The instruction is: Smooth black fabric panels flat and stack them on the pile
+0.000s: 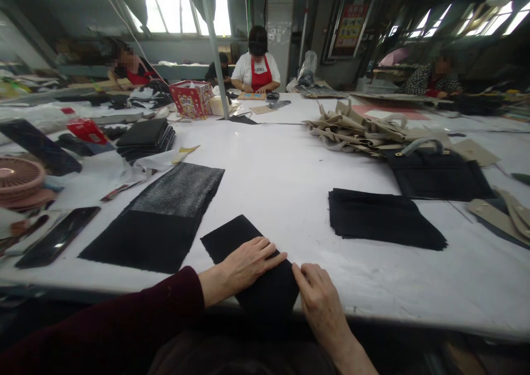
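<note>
A black fabric piece [232, 236] lies at the near edge of the white table, its lower end reaching over the edge. My left hand [248, 262] rests flat on it, fingers stretched toward its right edge. At that right edge is my right hand [318, 292], its thumb and index finger close together on the fabric's border, the other fingers curled. To the left lies a larger black sheet [143, 241] with a grey speckled upper part. A stack of black pieces [381, 219] sits to the right.
On the white table [265, 159] are a black bag [443, 173] and a beige strap pile [360, 126] at right. A phone [58, 237], pink fan [19, 179] and folded black stack [144, 136] lie left. A pole [215, 49] rises beyond; people sit across.
</note>
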The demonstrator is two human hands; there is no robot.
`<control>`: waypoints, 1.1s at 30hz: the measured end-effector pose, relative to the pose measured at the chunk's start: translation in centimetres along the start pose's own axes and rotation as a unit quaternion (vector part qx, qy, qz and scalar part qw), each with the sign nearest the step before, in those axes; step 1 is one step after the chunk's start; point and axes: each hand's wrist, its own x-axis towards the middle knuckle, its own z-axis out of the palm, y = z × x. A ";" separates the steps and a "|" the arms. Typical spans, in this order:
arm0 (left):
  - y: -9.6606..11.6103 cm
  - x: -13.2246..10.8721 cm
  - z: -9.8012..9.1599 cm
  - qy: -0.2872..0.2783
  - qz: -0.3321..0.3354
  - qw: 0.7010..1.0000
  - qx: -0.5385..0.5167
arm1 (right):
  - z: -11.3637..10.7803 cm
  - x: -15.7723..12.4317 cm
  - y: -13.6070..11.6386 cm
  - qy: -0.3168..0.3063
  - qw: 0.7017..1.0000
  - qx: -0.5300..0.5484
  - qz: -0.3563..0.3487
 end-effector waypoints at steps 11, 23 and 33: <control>-0.2 -0.1 -0.1 0.017 0.027 0.999 -0.013 | -0.2 -0.4 0.2 -0.031 0.999 -0.022 -0.003; 0.9 -0.2 0.3 0.014 0.023 0.999 0.040 | -0.8 -0.9 0.3 -0.081 0.996 -0.023 -0.002; 1.1 -0.2 -0.2 0.031 0.012 0.999 0.041 | -1.2 -2.6 0.8 -0.054 0.997 0.046 0.032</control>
